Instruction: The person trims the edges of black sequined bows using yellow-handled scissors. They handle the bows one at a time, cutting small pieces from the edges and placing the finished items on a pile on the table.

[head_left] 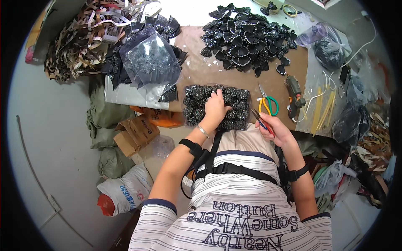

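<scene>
Holds pliers (268,127) in the right fingers (271,120) by the front edge of the worktop (130,95). Rests the left fingers (214,95), apart from the thumb, on a bag of dark glittery pieces (194,102) at that edge. Has scissors (263,97) just beyond, and a heap of black bows (247,42) toward the far edge.

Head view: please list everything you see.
Pack: one, black sparkly, table's near edge.
Bows: many, black, table's far side.
Ribbons: many, brown and cream, far left.
Clear bags: count unclear, left of bows.
Scissors: one, yellow-green handles, right of pack.
Tool: one, red-blue handles, right of pack.
Glue gun: one, greenish, right of scissors.
Glue sticks: several, yellowish, table's right.
Ring: one, yellow, far right.
Table: one, brown and white, centre.
Sacks: several, green and white, left.
Box: one, brown, beside sacks.
Dark bags: several, right.
Shirt: one, white striped, bottom.
Left grip: one, bare, on pack.
Right grip: one, bare, holding tool.
</scene>
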The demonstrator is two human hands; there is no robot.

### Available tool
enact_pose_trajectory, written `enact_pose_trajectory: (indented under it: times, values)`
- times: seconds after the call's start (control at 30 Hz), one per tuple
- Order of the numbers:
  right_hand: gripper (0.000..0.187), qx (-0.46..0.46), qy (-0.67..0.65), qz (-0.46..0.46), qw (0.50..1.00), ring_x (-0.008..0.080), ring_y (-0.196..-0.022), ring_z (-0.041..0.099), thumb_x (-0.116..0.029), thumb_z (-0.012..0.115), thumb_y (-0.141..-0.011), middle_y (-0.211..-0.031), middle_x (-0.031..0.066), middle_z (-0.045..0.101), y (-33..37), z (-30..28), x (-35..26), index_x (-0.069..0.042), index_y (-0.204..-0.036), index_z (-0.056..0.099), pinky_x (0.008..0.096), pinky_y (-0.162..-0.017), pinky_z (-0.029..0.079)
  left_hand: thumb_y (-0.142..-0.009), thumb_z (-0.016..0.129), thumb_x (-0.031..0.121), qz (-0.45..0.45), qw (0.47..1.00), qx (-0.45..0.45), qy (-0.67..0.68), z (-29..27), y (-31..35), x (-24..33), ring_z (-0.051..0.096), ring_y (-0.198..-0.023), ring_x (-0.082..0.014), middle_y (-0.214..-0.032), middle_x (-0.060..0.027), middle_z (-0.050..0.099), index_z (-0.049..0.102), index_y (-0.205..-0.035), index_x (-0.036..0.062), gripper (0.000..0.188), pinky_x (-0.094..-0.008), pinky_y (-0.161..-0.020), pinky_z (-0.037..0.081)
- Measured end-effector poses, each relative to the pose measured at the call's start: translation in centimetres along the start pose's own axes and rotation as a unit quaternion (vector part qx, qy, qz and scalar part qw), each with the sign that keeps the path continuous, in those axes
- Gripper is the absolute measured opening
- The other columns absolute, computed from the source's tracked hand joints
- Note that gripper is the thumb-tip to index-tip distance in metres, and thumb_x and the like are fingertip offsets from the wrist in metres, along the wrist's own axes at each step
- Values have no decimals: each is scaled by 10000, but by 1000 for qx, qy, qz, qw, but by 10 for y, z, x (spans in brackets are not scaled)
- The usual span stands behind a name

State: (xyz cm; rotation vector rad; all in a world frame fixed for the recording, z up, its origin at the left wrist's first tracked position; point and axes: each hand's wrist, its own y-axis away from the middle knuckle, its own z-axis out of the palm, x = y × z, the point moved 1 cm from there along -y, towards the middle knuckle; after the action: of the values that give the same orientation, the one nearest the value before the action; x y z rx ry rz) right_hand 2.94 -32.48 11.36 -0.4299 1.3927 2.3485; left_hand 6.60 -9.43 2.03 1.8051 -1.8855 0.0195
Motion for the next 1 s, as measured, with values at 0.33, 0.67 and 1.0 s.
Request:
enact_pose_trajectory:
  times: [0.33,0.67,1.0]
  values:
    - [280,93,388,-244,884,137,-531,522,-292,616,-891,-600,38,579,-22,27,4,-13,-880,633,280,-516,402,-895,527,33,-163,667,-198,699,-66,49,-14,637,-909,-161,-1055,-86,631,543,-1044,7,151,-292,-812,517]
    - [340,150,609,-253,737,317,-593,620,-365,649,-828,-612,147,606,8,83,-37,-25,-843,638,380,-538,457,-875,589,-9,-76,731,-20,678,-84,93,24,600,-967,-110,-1105,-87,631,502,-1257,-70,396,-242,-851,484]
    - [309,75,516,-262,812,149,-518,535,-296,687,-833,-561,81,563,-1,78,-33,10,-827,648,295,-501,405,-838,642,22,-63,797,1,601,-78,99,23,598,-919,-92,-1059,-92,660,544,-1230,-68,414,-231,-808,490]
